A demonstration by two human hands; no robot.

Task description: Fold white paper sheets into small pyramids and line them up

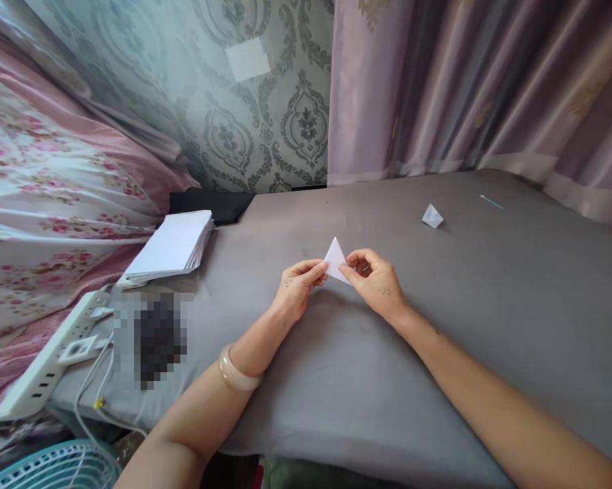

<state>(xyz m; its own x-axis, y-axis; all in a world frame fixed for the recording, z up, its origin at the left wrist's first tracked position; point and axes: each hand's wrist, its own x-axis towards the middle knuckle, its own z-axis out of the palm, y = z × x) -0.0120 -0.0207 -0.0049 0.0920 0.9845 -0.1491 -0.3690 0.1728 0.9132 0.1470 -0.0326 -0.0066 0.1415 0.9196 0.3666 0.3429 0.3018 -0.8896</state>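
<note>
a folded white paper triangle (335, 257) is between my hands, over the grey cover (336, 387), its tip pointing away from me. my left hand (296, 286) pinches its left edge between thumb and fingers; my right hand (380, 284) pinches its lower right side. some folding looks done; i can't tell how many folds are left. beyond my right hand, a small faceted paper piece (433, 216) seems finished. left of my left hand, stacked white sheets (172, 243) lie flat.

The folded paper (335, 257) is white, the cloth (509, 292) grey — the wallpaper (198, 81) grey-green with dark damask.
</note>
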